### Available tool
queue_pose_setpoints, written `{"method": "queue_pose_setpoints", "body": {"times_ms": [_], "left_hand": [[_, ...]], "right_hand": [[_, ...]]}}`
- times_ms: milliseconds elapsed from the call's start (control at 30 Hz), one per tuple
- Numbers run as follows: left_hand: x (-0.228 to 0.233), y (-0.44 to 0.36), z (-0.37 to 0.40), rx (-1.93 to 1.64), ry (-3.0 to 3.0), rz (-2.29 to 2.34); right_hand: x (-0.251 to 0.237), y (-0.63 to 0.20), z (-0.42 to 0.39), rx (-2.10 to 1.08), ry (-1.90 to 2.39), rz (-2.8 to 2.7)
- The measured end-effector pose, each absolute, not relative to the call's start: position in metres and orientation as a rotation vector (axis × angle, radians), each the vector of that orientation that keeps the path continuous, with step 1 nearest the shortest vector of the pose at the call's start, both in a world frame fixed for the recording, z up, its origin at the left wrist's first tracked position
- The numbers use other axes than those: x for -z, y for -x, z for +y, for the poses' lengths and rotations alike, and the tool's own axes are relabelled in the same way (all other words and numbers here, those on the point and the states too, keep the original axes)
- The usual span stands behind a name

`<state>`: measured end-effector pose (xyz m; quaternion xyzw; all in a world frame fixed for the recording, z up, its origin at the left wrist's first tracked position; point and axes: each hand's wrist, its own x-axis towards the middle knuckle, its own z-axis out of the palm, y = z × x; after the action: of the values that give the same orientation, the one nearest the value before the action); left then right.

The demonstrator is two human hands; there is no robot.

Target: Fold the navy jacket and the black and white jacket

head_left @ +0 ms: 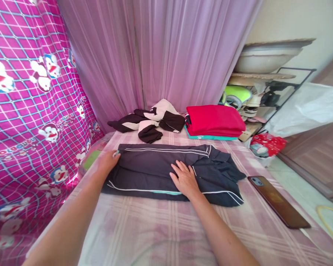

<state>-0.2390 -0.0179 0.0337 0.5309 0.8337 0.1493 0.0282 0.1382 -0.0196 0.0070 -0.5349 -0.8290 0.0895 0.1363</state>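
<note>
A dark navy jacket (155, 166) with white piping lies folded lengthwise across the bed, a strip of teal showing along its near side. Its bunched, collar-like end points right. At the left end, my left hand (111, 160) has its fingers closed on the far corner of the cloth. My right hand (184, 179) rests flat on the middle of the jacket, fingers spread and holding nothing.
Behind the jacket lie a crumpled black-and-beige garment (155, 120) and a folded stack of red clothes (215, 120) over teal cloth. A phone (279, 201) with a cable lies near the right edge of the bed (144, 229). A loaded rack (287, 83) stands beyond.
</note>
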Motion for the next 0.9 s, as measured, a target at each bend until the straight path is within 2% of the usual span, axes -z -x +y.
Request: {"method": "queue_pose_setpoints", "body": {"times_ms": [333,467,600,733,833,900], "left_hand": [[-0.01,0.246,-0.041,-0.798,-1.369,2.328],[-0.005,0.252,-0.038,-0.772,-1.391,2.338],[-0.02,0.252,-0.035,-0.588,-1.392,2.383],[-0.039,0.207,-0.033,-0.507,-1.738,2.614],[-0.035,0.147,-0.035,-0.469,-2.122,2.473],[-0.024,0.113,-0.037,-0.341,-2.159,2.381]], "right_hand": [[-0.004,-0.138,-0.021,-0.221,1.535,-2.36],[-0.005,-0.139,-0.021,-0.232,1.544,-2.332],[-0.01,-0.139,-0.022,-0.29,1.564,-2.376],[-0.015,-0.149,-0.023,-0.316,1.59,-2.46],[-0.016,-0.171,-0.021,-0.34,1.683,-2.466],[-0.014,-0.193,-0.019,-0.36,1.74,-2.457]]}}
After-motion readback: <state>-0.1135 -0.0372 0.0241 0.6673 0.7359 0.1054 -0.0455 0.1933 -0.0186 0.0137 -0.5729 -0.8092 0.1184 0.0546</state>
